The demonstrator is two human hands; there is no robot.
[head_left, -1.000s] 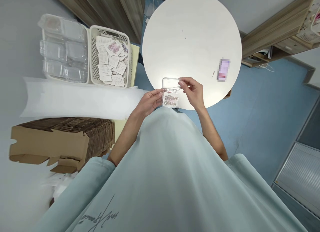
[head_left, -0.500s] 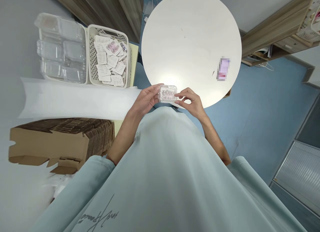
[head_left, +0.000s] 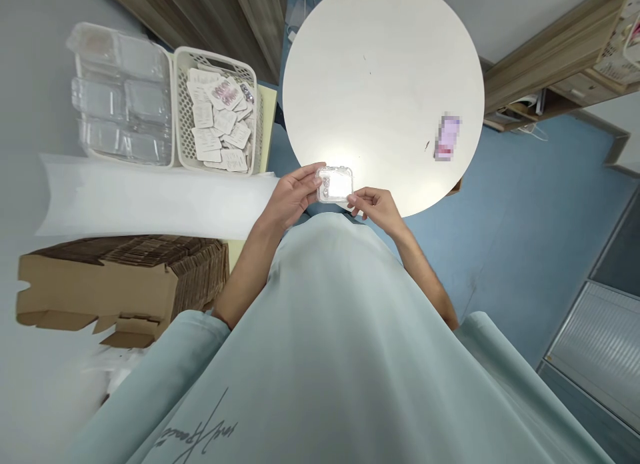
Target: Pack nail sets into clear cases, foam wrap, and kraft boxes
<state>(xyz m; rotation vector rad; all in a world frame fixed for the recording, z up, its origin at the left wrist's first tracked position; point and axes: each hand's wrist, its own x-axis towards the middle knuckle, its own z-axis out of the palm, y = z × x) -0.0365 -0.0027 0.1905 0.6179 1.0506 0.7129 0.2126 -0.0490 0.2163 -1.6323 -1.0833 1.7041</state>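
Observation:
A small clear plastic case (head_left: pixel 335 183) with tiny pale pieces inside is held over the near edge of the round white table (head_left: pixel 383 84). My left hand (head_left: pixel 291 199) grips its left side, fingers wrapped round it. My right hand (head_left: pixel 376 207) pinches its lower right corner with curled fingers. The lid lies closed and glares in the light.
A white mesh basket (head_left: pixel 216 121) of small printed cards stands at the left, beside a stack of clear plastic trays (head_left: pixel 123 94). Flat cardboard boxes (head_left: pixel 125 277) lie lower left. A white strip (head_left: pixel 150 194) runs between them. A small pink item (head_left: pixel 447 137) rests on the table's right side.
The case's lid, open a second ago, has been folded down shut. My right hand moved from the lid's top edge to the lower right corner; the case shifted slightly up.

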